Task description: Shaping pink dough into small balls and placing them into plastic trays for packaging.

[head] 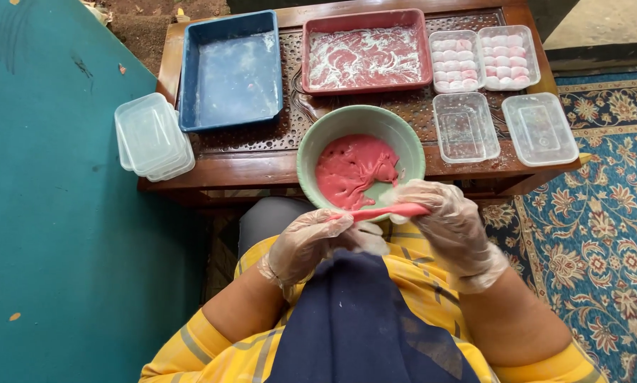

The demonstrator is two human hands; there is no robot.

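Wooden table (261, 159) ahead, gloved hands: right (451, 223) gripping pink spatula (388, 211), left (310, 241) curled beneath bowl (361, 159).

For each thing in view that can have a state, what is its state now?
Green bowl: partly filled with pink dough.
Pink spatula: held across the bowl's near rim.
Left hand: gloved, at the spatula's tip.
Right hand: gloved, gripping the spatula.
Blue tray: dusted with flour, nothing in it.
Pink tray: floured, with pink smears.
Two far clear boxes: filled with pink and white balls.
Two near clear boxes: unfilled.
Stacked clear boxes: nested, unfilled.
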